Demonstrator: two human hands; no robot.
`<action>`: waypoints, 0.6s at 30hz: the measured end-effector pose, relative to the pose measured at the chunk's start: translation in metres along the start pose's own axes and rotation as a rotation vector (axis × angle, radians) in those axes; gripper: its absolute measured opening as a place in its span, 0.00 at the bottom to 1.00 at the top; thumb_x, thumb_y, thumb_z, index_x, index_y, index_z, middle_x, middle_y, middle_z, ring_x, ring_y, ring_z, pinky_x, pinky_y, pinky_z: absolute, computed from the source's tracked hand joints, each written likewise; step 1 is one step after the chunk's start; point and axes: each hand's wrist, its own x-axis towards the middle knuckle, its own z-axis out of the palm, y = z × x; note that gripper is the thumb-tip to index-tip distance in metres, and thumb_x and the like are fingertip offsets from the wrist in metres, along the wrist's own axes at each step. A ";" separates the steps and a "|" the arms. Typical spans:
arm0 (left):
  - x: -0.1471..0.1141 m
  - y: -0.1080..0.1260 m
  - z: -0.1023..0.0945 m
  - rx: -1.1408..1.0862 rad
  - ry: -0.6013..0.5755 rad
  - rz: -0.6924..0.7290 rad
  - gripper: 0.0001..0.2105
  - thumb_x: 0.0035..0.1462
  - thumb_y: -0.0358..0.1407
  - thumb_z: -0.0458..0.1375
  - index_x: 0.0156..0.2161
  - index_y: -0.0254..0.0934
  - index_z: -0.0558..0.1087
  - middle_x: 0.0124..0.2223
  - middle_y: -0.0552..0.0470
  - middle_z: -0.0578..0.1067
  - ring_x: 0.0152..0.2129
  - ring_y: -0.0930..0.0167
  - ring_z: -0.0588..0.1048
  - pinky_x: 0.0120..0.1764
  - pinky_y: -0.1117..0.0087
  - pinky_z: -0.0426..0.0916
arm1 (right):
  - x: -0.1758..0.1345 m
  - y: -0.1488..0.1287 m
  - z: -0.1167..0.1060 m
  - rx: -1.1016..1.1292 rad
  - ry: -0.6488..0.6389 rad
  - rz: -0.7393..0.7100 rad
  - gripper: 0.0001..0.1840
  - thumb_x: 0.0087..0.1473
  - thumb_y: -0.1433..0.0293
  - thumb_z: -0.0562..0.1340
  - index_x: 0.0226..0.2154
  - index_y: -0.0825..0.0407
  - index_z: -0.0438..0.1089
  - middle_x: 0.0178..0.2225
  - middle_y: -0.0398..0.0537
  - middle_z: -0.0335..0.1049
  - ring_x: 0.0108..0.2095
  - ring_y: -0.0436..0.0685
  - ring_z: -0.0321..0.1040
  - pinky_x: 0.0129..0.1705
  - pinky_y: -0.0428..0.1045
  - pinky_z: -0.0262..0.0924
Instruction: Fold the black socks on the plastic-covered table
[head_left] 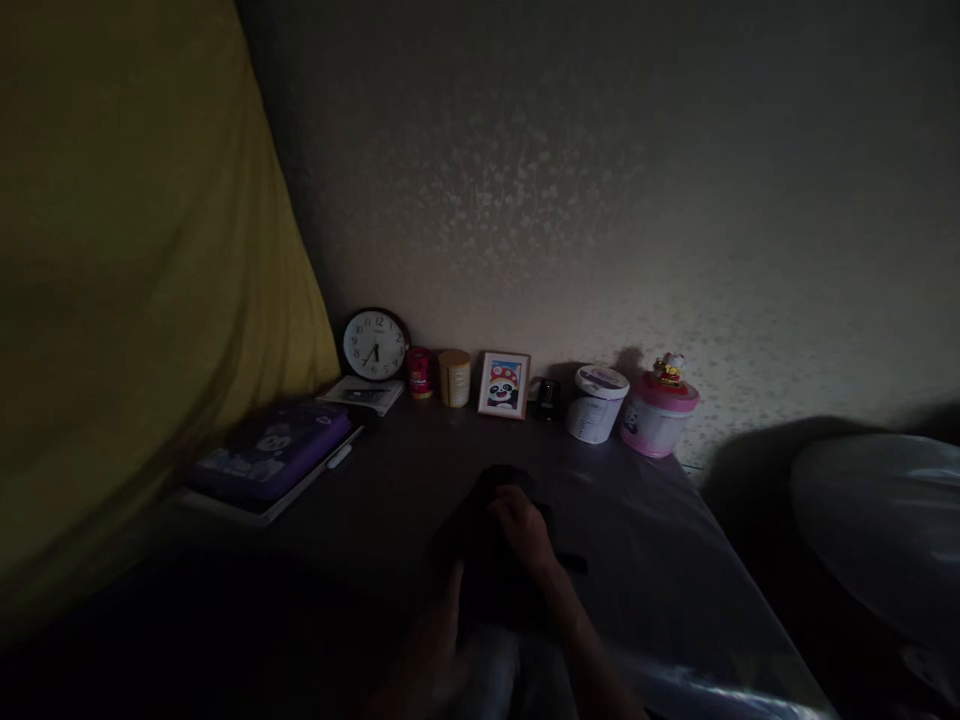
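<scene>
A black, bag-like item (491, 480) lies on the near middle of the dark table, with a strap-like piece (574, 563) sticking out on its right. Its details are lost in the dimness. My right hand (521, 525) is on top of it, fingers curled closed against the black surface; they seem to grip it. At its left side is my left hand (454, 590), blurred and dark, with one finger or thumb pointing up along the item and the other fingers hidden.
Along the wall on the table (637, 530) stand a clock (376, 343), red jar (420, 374), yellow canister (454, 380), framed panda picture (504, 384), white tub (597, 405) and pink-lidded tub (658, 415). A purple case (277, 450) lies left by a yellow curtain (150, 250).
</scene>
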 end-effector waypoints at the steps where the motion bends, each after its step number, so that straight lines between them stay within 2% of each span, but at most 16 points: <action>1: -0.001 0.002 0.000 -0.019 0.032 0.000 0.39 0.56 0.30 0.51 0.66 0.26 0.33 0.53 0.38 0.73 0.50 0.67 0.72 0.56 0.68 0.56 | -0.003 -0.001 0.002 -0.056 0.003 -0.041 0.13 0.53 0.71 0.54 0.41 0.50 0.68 0.35 0.46 0.76 0.36 0.55 0.72 0.39 0.49 0.63; 4: -0.003 0.005 0.000 -0.066 0.101 0.035 0.43 0.55 0.27 0.51 0.65 0.31 0.25 0.48 0.45 0.77 0.46 0.68 0.75 0.54 0.68 0.59 | -0.010 -0.005 0.007 -0.214 0.005 -0.167 0.12 0.54 0.74 0.56 0.40 0.49 0.70 0.37 0.47 0.75 0.38 0.57 0.70 0.40 0.50 0.63; 7: -0.002 0.006 -0.001 -0.041 0.053 0.104 0.41 0.53 0.24 0.49 0.66 0.40 0.32 0.51 0.47 0.75 0.46 0.69 0.75 0.51 0.69 0.62 | -0.018 -0.014 0.005 -0.302 -0.034 -0.316 0.09 0.55 0.76 0.56 0.34 0.50 0.71 0.35 0.46 0.75 0.37 0.57 0.69 0.43 0.52 0.61; 9: -0.001 0.006 -0.002 -0.016 0.021 0.108 0.39 0.53 0.24 0.49 0.66 0.43 0.37 0.51 0.48 0.75 0.46 0.69 0.74 0.51 0.70 0.62 | -0.026 -0.018 0.001 -0.290 -0.055 -0.391 0.09 0.57 0.76 0.56 0.34 0.51 0.71 0.35 0.46 0.75 0.36 0.55 0.68 0.42 0.51 0.61; 14: 0.003 0.001 0.005 -0.002 0.040 0.103 0.36 0.54 0.25 0.47 0.66 0.39 0.39 0.52 0.44 0.74 0.45 0.68 0.75 0.50 0.69 0.63 | -0.035 -0.007 -0.009 -0.233 0.001 -0.482 0.10 0.60 0.73 0.54 0.37 0.51 0.71 0.40 0.49 0.74 0.43 0.55 0.67 0.46 0.52 0.61; 18: 0.005 -0.004 0.008 -0.041 0.042 0.085 0.35 0.56 0.27 0.47 0.66 0.36 0.39 0.54 0.42 0.72 0.47 0.67 0.73 0.50 0.68 0.63 | -0.003 0.023 -0.012 -0.326 0.025 -0.452 0.13 0.59 0.74 0.53 0.41 0.52 0.71 0.45 0.52 0.73 0.49 0.57 0.66 0.52 0.56 0.59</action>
